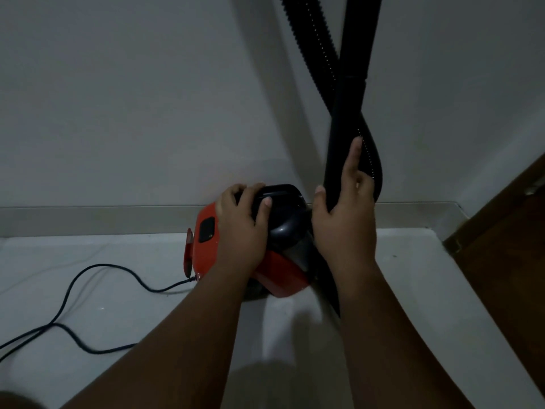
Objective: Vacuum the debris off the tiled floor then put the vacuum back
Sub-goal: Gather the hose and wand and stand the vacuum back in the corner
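A red and black canister vacuum [280, 276] stands on the pale tiled floor [118, 290] right against the wall. My left hand [241, 228] grips its black top handle [286, 202]. My right hand [345, 219] is wrapped around the black rigid wand [351, 93], which stands nearly upright beside the vacuum. The ribbed black hose [309, 39] crosses behind the wand and curves down past my right fingers. No debris shows on the tiles.
The black power cord [88, 290] loops across the floor at the left and runs out of frame. A grey skirting [88, 219] lines the white wall. A dark wooden door or panel [507, 276] stands at the right, forming a corner.
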